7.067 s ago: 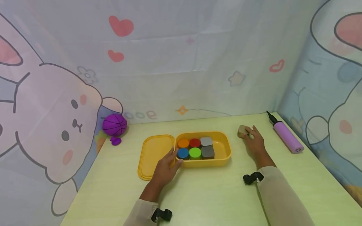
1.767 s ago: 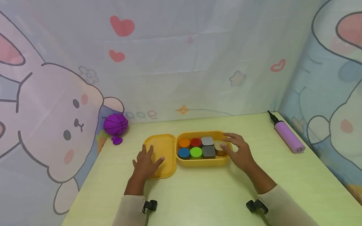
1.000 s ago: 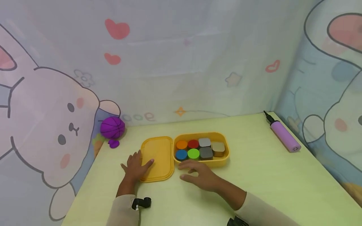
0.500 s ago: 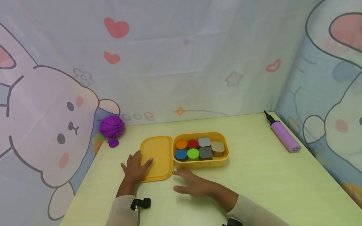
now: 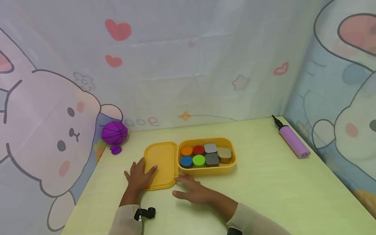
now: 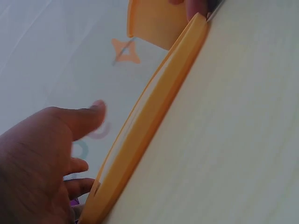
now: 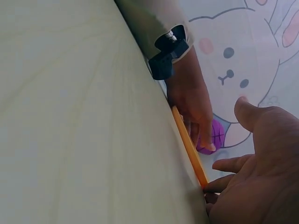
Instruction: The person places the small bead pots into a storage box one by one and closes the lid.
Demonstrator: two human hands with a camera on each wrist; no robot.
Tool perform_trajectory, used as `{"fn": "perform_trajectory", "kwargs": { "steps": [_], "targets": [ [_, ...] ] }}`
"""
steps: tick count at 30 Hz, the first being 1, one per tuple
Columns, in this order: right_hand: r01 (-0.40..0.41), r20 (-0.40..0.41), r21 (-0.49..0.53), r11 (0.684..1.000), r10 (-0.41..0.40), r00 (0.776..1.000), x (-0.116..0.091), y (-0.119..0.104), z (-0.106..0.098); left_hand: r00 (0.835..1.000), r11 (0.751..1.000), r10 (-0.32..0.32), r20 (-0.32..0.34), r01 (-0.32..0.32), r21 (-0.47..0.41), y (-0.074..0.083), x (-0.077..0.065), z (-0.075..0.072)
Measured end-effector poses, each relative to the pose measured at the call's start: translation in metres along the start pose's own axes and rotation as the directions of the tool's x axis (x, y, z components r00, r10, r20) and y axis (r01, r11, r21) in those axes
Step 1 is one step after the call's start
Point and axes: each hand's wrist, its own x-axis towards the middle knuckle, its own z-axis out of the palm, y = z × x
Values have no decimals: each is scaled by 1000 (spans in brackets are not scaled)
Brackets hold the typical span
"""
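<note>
A yellow lid [image 5: 161,166] lies flat on the table, left of the yellow box [image 5: 208,171]. My left hand [image 5: 137,176] rests at the lid's left edge, fingers spread and thumb over its surface. At the lid's near right corner is my right hand [image 5: 194,192], fingertips right at the rim and thumb held apart; the right wrist view shows these fingertips at the lid's edge [image 7: 192,151]. Inside the box sit round pieces with orange [image 5: 186,150], red, blue and green [image 5: 198,160] tops, two grey square pieces [image 5: 212,159] and a beige square piece [image 5: 224,154].
A purple basketball [image 5: 114,133] and a small purple item [image 5: 116,149] stand at the table's back left. Towards the right edge lies a purple hand pump [image 5: 293,142] with a black nozzle. A printed cloth [image 5: 164,81] hangs behind the table.
The beige piece, held in my right hand at the right earlier, now sits in the box. My right hand has moved left to the lid's corner; my left hand has gone from box to lid.
</note>
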Motion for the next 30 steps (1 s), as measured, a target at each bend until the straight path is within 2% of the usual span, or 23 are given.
{"fn": "perform_trajectory", "kwargs": {
  "steps": [7, 15, 21, 25, 27, 30],
  "targets": [
    [24, 9, 23, 999, -25, 1000, 1, -7, 3, 997, 988, -16, -72, 5, -153, -4, 2, -7],
    [114, 8, 141, 983, -117, 993, 2, -14, 5, 994, 959, -34, -107, 2, -283, -11, 3, -12],
    [159, 12, 219, 963, -165, 986, 3, -22, 8, 992, 932, -51, -117, 6, -361, -7, 1, -18],
    [151, -3, 296, 943, -158, 987, 0, -30, 8, 992, 914, -49, -119, -3, -406, 1, -3, -23],
    [152, -26, 321, 935, -151, 988, -2, -34, 7, 990, 891, -49, -133, -17, -453, 8, -6, -23],
    [167, -81, 347, 923, -148, 986, -7, -37, 2, 988, 825, -56, -147, -37, -565, 24, -10, -19]
  ]
}}
